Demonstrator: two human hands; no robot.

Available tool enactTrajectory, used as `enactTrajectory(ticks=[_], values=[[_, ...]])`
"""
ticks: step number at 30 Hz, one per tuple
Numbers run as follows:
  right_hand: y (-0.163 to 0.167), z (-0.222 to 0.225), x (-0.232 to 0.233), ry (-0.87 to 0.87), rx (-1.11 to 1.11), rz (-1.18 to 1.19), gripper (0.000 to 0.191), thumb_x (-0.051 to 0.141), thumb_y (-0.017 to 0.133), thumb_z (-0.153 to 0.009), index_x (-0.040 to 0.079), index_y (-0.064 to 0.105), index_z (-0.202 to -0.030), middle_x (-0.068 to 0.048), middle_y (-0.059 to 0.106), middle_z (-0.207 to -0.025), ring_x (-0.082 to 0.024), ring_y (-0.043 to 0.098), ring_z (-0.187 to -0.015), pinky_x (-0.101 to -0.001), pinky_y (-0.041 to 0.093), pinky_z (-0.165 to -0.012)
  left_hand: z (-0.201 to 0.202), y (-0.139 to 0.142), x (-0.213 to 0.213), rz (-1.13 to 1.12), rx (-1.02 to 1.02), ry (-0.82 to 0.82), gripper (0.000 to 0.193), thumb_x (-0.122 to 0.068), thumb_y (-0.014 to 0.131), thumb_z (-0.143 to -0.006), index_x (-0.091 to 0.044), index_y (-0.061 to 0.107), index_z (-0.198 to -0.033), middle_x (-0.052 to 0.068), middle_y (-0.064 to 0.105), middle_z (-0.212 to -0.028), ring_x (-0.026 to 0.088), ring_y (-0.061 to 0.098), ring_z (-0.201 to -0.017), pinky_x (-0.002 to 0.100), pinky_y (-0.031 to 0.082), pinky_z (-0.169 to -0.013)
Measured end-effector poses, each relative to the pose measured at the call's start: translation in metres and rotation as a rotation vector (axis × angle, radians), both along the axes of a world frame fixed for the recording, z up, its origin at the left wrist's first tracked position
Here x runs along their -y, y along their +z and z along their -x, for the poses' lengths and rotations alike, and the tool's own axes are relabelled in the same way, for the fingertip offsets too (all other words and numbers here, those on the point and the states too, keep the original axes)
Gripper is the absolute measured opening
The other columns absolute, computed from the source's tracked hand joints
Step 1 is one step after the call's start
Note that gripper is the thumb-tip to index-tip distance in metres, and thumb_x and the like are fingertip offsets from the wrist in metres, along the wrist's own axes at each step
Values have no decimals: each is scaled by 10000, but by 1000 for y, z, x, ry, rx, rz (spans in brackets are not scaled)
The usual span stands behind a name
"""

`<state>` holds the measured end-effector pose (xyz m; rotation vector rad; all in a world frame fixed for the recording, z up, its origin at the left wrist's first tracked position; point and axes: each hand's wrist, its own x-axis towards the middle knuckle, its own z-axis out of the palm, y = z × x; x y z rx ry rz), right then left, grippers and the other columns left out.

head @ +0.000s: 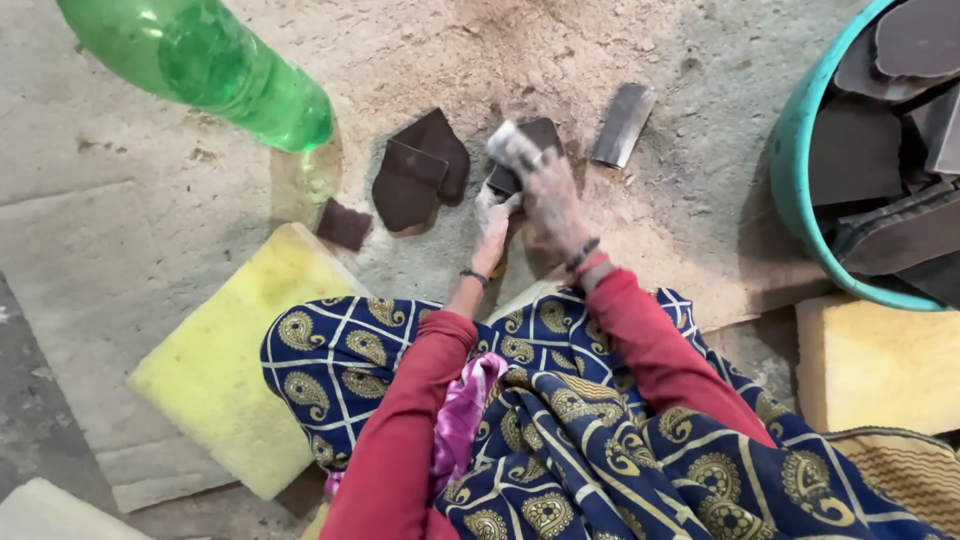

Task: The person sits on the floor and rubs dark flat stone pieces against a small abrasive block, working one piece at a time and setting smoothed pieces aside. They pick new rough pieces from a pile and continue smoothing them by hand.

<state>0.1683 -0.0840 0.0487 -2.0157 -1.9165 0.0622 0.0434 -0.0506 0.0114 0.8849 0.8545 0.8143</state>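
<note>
Dusty left hand (pixel 493 212) fingers closed on dark piece (pixel 520 160); right hand (pixel 545 195) fingers curled over it.

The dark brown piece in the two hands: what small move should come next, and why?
Probably a short stroke of the right hand across the dark brown piece, with the left hand steadying its lower edge. Both hands are dusty, the right holds a pale pad pressed on the piece, and fine sawdust covers the floor around, so rubbing seems under way.
</note>
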Motion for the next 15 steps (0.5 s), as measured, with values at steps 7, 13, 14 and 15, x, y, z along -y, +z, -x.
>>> enactTrajectory(ticks=[7, 13, 14, 15], values=[[2, -26, -37, -59, 45, 10, 626, -11, 583, -750, 170, 690, -1339, -99, 633, -1204, -324, 553, -1035, -434, 462, -776, -3, 17, 0, 298, 229, 10, 383, 26, 717, -864, -26, 600, -1225, 102, 693, -1043, 184, 717, -789, 355, 634, -666], [-7, 21, 8, 61, -27, -8, 613, 11, 590, -827, 24, 626, -1439, -68, 636, -1266, -292, 540, -1035, -402, 472, -848, 0, -27, -2, -178, -44, 15, 378, -16, 707, -917, -7, 640, -1289, 90, 735, -1155, 149, 692, -941, 303, 584, -817], [-8, 16, 4, 40, -5, -11, 588, 2, 582, -812, 39, 638, -1397, -76, 638, -1289, -291, 541, -1033, -400, 472, -840, 0, -27, -1, -112, -55, 14, 388, -15, 717, -908, -4, 637, -1288, 92, 735, -1148, 153, 691, -940, 306, 583, -819], [-8, 8, -3, 17, 19, -11, 566, -7, 574, -797, 54, 649, -1355, -84, 640, -1312, -290, 543, -1030, -398, 472, -832, 2, -28, 3, -42, -69, 9, 399, -14, 728, -899, -2, 634, -1287, 94, 735, -1141, 157, 690, -938, 309, 582, -820]])
